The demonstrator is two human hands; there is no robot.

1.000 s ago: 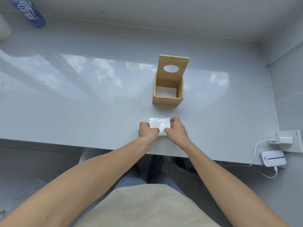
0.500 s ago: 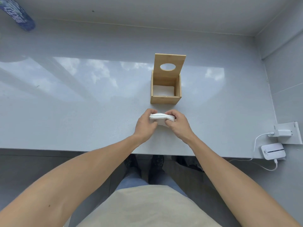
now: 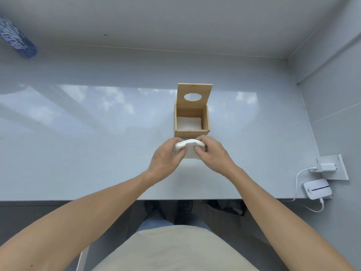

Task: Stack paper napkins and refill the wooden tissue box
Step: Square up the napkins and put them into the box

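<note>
Napkin stack now nearer wooden tissue box, bottle lettering unreadable

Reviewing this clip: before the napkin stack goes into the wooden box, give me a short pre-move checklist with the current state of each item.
1. Lid tipped up, opening clear: ok.
2. Napkin stack gripped on both sides, by the left hand and right hand: ok.
3. Stack edges squared: not ok, the top edge bows upward.
4. Room inside the wooden box above the napkins already there: ok.
5. Stack fits the opening: cannot tell.
</note>
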